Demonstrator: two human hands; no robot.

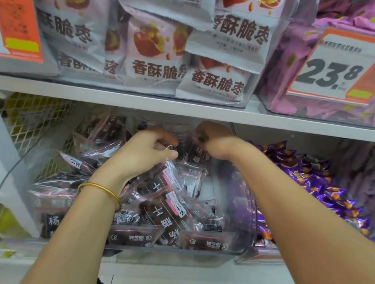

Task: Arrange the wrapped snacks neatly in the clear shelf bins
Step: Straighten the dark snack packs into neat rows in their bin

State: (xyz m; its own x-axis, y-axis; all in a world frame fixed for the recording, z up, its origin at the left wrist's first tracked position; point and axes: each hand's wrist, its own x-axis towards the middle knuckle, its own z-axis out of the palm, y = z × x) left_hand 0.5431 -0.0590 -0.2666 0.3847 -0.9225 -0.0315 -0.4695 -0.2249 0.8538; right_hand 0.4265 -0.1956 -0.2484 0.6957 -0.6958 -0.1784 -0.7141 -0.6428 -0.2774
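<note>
Both forearms come up from the bottom edge into the clear bin at lower centre; gold bangle on the left wrist. Bin is loosely filled with dark wrapped snacks, lying at mixed angles, with a bare patch by the right wall.

Left hand: fingers curled, thumb and fingertips pinching a clear wrapper edge of one of the snacks at the back of the pile.

Right hand: clamped on the top of a dark packet standing between the two hands, up under the shelf board.

Purple candies fill the next bin right. White jujube packs upper centre, 23.8 price tag upper right.
</note>
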